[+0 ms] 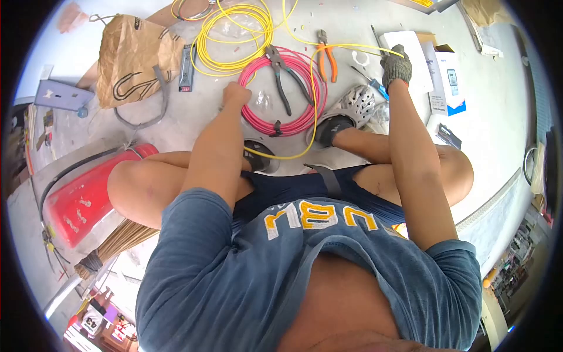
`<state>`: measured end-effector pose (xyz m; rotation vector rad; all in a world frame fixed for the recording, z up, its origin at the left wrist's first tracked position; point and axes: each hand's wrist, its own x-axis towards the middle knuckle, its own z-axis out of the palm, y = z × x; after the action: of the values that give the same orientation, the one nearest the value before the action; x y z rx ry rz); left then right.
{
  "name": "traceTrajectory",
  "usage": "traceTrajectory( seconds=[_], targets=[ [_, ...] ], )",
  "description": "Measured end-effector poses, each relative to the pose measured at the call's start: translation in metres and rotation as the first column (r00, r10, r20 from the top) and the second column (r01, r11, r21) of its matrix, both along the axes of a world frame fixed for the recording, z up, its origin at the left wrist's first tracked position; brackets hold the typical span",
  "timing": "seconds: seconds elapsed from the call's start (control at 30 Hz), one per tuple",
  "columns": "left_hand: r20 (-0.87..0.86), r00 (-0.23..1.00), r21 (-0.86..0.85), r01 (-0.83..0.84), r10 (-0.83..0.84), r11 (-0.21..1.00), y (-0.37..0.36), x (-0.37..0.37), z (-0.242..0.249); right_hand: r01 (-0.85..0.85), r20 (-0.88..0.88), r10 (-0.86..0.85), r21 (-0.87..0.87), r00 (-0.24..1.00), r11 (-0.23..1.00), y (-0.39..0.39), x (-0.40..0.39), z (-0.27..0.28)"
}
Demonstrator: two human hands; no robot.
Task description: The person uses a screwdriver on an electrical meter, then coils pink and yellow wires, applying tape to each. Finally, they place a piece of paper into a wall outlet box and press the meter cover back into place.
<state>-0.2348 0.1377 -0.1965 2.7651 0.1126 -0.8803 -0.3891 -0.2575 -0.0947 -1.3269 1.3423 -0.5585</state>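
My left hand is bare and closed at the left edge of the pink cable coil; what its fingers hold is hidden. My right hand, in a dark knitted glove, is closed on a yellow cable. This cable runs left, curves down over the pink coil and passes behind my left forearm. Grey-handled pliers lie across the pink coil, and orange-handled cutters rest at its upper right. A yellow cable coil lies beyond my left hand. Beside my right hand is a blue-handled screwdriver.
A brown paper bag, a grey cable loop and a purple-grey case are at the left. Near my left knee lies a red cylinder. A white box stands right of a white panel. My crossed legs border the coils.
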Motion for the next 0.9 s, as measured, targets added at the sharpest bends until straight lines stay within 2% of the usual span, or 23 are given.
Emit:
traceTrajectory(
  seconds=[0.03,0.1,0.17,0.2,0.23,0.27,0.3,0.33,0.37,0.4,0.43,0.47,0.5,0.53,0.57,0.6,0.67,0.7,0.77,0.8,0.87,0.9],
  targets=[
    [0.012,0.999,0.005,0.036,-0.036,0.999,0.0,0.0,-0.007,0.003,0.013,-0.002,-0.005,1.0,1.0,-0.003,0.002,-0.007],
    [0.016,0.996,0.003,0.084,-0.084,0.997,-0.01,-0.001,-0.008,-0.236,-0.344,0.111,-0.347,0.932,0.908,-0.008,-0.005,-0.012],
    [0.106,0.993,-0.014,-0.056,0.057,0.998,-0.014,-0.001,-0.005,-0.287,-0.367,0.109,-0.476,0.924,0.831,0.001,-0.01,-0.003],
    [0.105,0.993,-0.014,-0.049,0.05,0.999,-0.012,0.006,0.0,-0.255,-0.339,0.101,-0.451,0.935,0.855,0.004,-0.009,0.0],
    [-0.144,0.976,-0.238,-0.193,0.162,0.952,-0.009,0.019,0.007,-0.224,-0.308,0.092,-0.426,0.947,0.877,0.003,-0.008,0.003],
    [-0.402,0.893,-0.404,-0.371,0.202,0.836,-0.011,0.028,0.019,-0.216,-0.305,0.084,-0.428,0.949,0.878,-0.004,-0.004,-0.002],
    [-0.402,0.894,-0.402,-0.366,0.198,0.839,-0.021,0.027,0.049,-0.067,-0.109,0.033,-0.319,0.993,0.945,-0.012,0.001,-0.013],
    [-0.571,0.795,-0.494,-0.533,0.206,0.687,-0.036,0.022,0.098,0.059,0.086,-0.044,-0.175,0.995,0.983,-0.016,0.003,-0.022],
    [-0.711,0.682,-0.533,-0.683,0.174,0.499,-0.046,0.019,0.141,0.055,0.104,-0.038,-0.166,0.994,0.985,-0.02,0.001,-0.028],
    [-0.674,0.728,-0.572,-0.622,0.127,0.535,-0.052,0.018,0.17,-0.092,-0.104,0.05,-0.453,0.993,0.887,-0.029,-0.004,-0.035],
    [-0.628,0.772,-0.605,-0.561,0.094,0.566,-0.053,0.015,0.192,-0.278,-0.312,0.081,-0.662,0.947,0.696,-0.038,-0.007,-0.045],
    [-0.639,0.767,-0.6,-0.54,0.052,0.59,-0.045,0.014,0.211,-0.408,-0.357,0.203,-0.734,0.912,0.543,-0.052,-0.011,-0.06],
    [-0.629,0.777,-0.606,-0.512,0.028,0.608,-0.036,0.019,0.235,-0.306,-0.156,0.28,-0.697,0.947,0.648,-0.031,-0.006,-0.04],
    [-0.577,0.817,-0.622,-0.429,-0.012,0.655,-0.034,0.007,0.276,-0.42,-0.253,0.34,-0.639,0.906,0.644,-0.037,-0.007,-0.05],
    [-0.438,0.899,-0.636,-0.303,-0.009,0.709,-0.023,0.005,0.285,-0.601,-0.385,0.469,-0.605,0.795,0.522,-0.032,-0.004,-0.033],
    [-0.296,0.952,-0.655,-0.14,-0.081,0.742,-0.013,-0.001,0.314,-0.552,-0.188,0.545,-0.528,0.817,0.646,-0.014,0.002,-0.017],
    [-0.221,0.975,-0.569,-0.105,-0.028,0.815,0.002,-0.008,0.376,-0.738,-0.469,0.571,-0.461,0.674,0.492,-0.017,0.009,-0.005],
    [-0.175,0.985,-0.568,-0.104,0.003,0.817,0.011,-0.011,0.405,-0.796,-0.562,0.569,-0.481,0.601,0.366,-0.035,0.013,-0.029],
    [0.102,0.993,-0.573,0.01,0.059,0.82,0.037,-0.019,0.457,-0.893,-0.683,0.576,-0.328,0.45,0.309,-0.021,0.017,0.005],
    [0.149,0.988,-0.587,0.062,0.032,0.807,0.048,-0.019,0.479,-0.888,-0.674,0.578,-0.345,0.461,0.305,-0.021,0.022,0.014],
    [0.209,0.978,-0.603,0.121,0.01,0.788,0.067,-0.018,0.512,-0.989,-0.724,0.685,0.026,0.083,0.147,-0.026,0.03,0.035],
    [0.184,0.982,-0.634,0.143,-0.032,0.76,0.074,-0.019,0.526,-0.989,-0.724,0.682,0.004,0.098,0.146,-0.02,0.036,0.06]
  ],
)
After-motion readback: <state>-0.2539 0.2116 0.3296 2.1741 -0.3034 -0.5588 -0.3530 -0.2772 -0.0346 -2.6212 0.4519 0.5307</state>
